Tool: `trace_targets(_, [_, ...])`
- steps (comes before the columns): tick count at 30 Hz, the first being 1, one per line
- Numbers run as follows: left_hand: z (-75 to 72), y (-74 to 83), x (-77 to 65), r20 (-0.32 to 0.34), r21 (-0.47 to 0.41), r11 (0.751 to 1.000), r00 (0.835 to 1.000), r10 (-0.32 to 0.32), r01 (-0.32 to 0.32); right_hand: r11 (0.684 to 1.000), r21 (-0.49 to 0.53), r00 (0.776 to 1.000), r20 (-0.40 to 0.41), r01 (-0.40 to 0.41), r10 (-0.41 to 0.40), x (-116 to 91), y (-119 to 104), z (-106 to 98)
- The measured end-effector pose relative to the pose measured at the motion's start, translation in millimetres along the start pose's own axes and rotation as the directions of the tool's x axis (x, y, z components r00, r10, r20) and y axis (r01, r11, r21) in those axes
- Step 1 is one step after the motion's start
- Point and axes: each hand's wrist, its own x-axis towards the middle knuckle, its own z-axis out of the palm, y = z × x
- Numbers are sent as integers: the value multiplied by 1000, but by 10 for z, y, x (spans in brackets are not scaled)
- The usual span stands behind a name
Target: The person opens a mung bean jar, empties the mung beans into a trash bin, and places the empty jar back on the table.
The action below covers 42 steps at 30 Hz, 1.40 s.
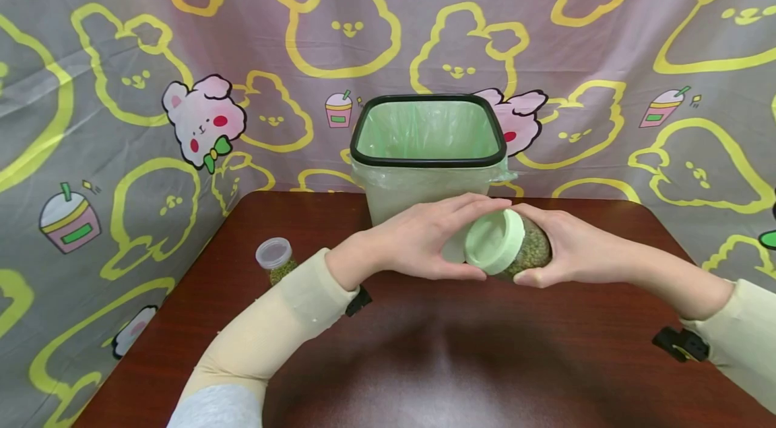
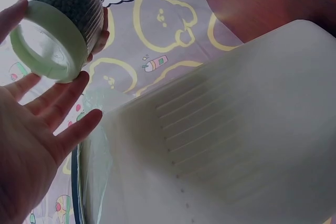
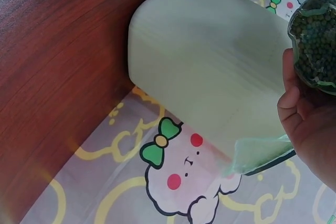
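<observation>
A clear ribbed jar (image 1: 535,246) full of small green beans is held tilted in the air, its pale green lid (image 1: 494,242) toward the left. My right hand (image 1: 564,246) grips the jar body near its base, thumb below and fingers above. On the other side, my left hand (image 1: 424,236) spans the lid, thumb at its lower edge and fingers over the top. The left wrist view shows fingertips on the rim of the lid (image 2: 50,40). Dark green beans (image 3: 317,45) show through the jar's bottom in the right wrist view.
Behind the hands stands a white bin (image 1: 382,192) with a black rim and a green liner bag. A smaller jar (image 1: 274,253) with a clear lid stands on the brown table (image 1: 388,354), partly hidden by the left forearm. A patterned curtain (image 1: 388,23) hangs behind.
</observation>
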Motion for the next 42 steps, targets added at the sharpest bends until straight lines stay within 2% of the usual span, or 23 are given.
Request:
trace_targets(4, [8,25,0,9,50,996,997,-76,76,1000,-6,1000,2,0,0,6,-2,5])
trace_targets(12, [17,34,9,21,45,992,993,-115,113,1000,7,1000,11,-18,18,-2,-8,7])
trace_targets(19, [15,12,-5,27,28,995,995,-98,97,999,22,1000,19,-25,25,-2,-18,9])
trace_targets(27, [2,-14,-9,12,-32,999,1000,16,-16,1000,9,1000,7,-17,17,-9,4,-1])
trace_targets(33, [-18,-1,-6,39,-46,999,999,-14,15,1000,17,1000,8,-12,12,-5,-5,-8])
trace_targets(42, [-14,15,-2,50,-13,997,996,-71,72,1000,8,1000,15,-23,23,-3,-17,-8])
